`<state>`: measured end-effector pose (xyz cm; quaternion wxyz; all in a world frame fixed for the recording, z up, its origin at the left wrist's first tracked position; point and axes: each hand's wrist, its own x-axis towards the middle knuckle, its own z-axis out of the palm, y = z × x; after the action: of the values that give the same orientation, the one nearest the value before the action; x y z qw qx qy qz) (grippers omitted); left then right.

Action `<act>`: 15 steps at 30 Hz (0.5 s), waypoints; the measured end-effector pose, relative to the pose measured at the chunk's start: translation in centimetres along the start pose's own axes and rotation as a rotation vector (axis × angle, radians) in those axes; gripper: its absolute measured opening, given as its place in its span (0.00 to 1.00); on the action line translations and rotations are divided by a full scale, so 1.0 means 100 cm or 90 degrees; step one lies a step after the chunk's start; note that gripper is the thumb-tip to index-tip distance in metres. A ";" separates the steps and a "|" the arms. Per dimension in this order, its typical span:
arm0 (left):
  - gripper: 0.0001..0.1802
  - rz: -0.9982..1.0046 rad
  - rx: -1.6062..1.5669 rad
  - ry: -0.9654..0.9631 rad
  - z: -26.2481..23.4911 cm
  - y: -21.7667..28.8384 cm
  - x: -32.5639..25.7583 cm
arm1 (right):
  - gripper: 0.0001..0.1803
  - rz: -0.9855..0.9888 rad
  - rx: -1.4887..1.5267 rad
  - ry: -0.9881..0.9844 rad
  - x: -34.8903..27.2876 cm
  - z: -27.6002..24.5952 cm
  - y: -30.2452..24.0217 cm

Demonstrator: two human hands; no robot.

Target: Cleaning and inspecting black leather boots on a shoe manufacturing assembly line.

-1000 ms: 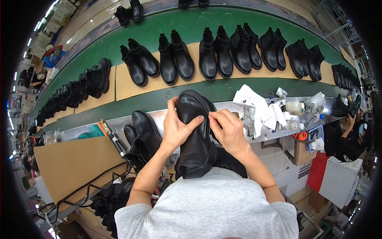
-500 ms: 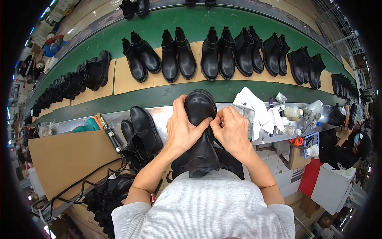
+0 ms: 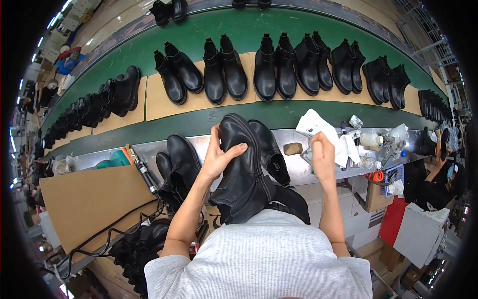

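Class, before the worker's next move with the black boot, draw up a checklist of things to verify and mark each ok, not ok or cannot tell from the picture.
1. Black boot held firmly: ok, left hand has its grip on the shaft, thumb across the front.
2. Right hand free of the boot: ok, it is over at the white cloth.
3. Cloth actually grasped: cannot tell, fingers hide the contact.
4. Second boot within reach: ok, it lies just behind the held one.
5. Brown block on the steel bench: ok, untouched.
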<state>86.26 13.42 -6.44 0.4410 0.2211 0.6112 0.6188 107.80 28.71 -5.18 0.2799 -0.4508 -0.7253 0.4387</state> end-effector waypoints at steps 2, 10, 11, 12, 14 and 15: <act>0.40 -0.015 -0.003 0.001 -0.002 -0.003 0.001 | 0.08 -0.002 -0.012 -0.054 -0.006 0.011 0.002; 0.41 -0.011 0.013 -0.026 0.002 0.001 -0.002 | 0.15 -0.061 0.218 -0.180 -0.010 0.050 -0.040; 0.41 0.002 0.024 -0.033 0.003 0.003 -0.003 | 0.14 -0.056 0.243 -0.188 -0.008 0.052 -0.044; 0.42 0.016 0.035 -0.040 0.004 0.005 -0.004 | 0.14 -0.057 0.243 -0.186 -0.007 0.051 -0.048; 0.42 0.025 0.045 -0.047 0.007 0.009 -0.005 | 0.12 -0.013 0.211 -0.229 -0.003 0.050 -0.053; 0.42 0.034 0.054 -0.053 0.008 0.010 -0.006 | 0.12 -0.014 0.210 -0.229 -0.002 0.050 -0.053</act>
<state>86.93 13.50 -5.24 0.4393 0.2814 0.6121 0.5943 101.71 25.53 -2.75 0.2207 -0.3056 -0.6866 0.6216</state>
